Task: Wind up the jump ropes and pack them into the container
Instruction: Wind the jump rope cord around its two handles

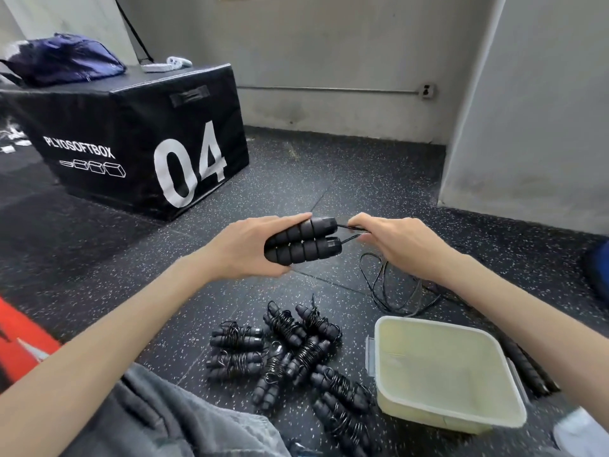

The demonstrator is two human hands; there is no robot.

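Note:
My left hand [250, 247] grips two black foam jump rope handles [303, 242] held side by side above the floor. My right hand [395, 240] pinches the thin black cord [351, 228] just where it leaves the handle ends. The rest of that cord [384, 285] trails in loose loops on the floor under my right wrist. Several wound-up jump ropes [293, 354] lie in a pile on the floor below my hands. A translucent plastic container [412, 328] stands to the right of the pile with nothing visible inside.
A black plyo soft box [138, 140] marked 04 stands at the back left, with a blue bag [66, 57] on top. More black handles [530, 367] lie right of the container. A grey wall column [527, 110] rises at right. Speckled rubber floor [296, 186] lies between.

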